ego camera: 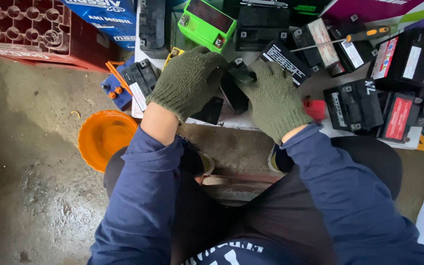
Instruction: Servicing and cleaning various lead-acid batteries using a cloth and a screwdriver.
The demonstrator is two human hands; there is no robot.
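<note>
Both gloved hands meet over a small black battery at table's near edge. Left hand arched palm-down, fingers curled on it; right hand fingers clamped on its top.

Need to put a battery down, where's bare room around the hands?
Bare concrete floor left of the orange bowl, below the red crate. A narrow strip shows beside the right hand, before the black batteries. Around the left hand it is packed.
</note>
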